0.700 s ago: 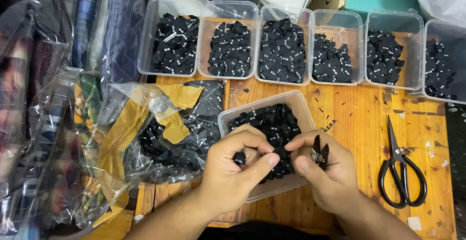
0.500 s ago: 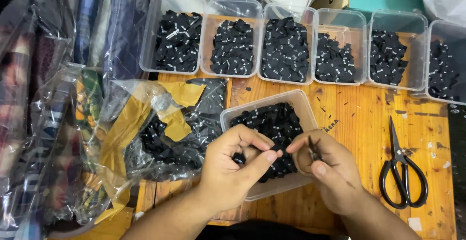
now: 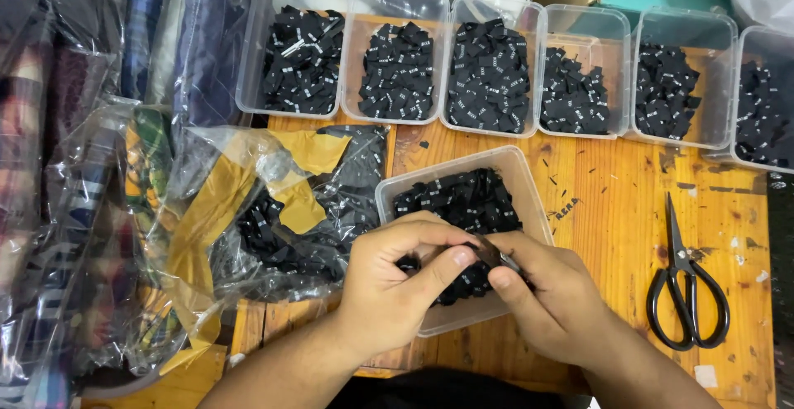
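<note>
Both hands, left hand point(image 3: 397, 289) and right hand point(image 3: 550, 301), pinch what seems a black woven label point(image 3: 484, 252) between fingers over the half-full clear tub point(image 3: 529, 190); a bag of labels point(image 3: 281, 227) waits left of them

The right hand point(image 3: 556, 301) has closed in on the left hand point(image 3: 397, 289): 0.7 s ago the two were slightly apart at the lower middle of the frame, and now their thumbs and fingertips meet over the near edge of the clear tub point(image 3: 529, 202). The small dark snips in the right hand (earlier sticking up in plain sight) are now mostly hidden, only a dark tip point(image 3: 490, 250) showing where the fingers meet. The left thumb has stretched rightward across the black labels point(image 3: 463, 202).
</note>
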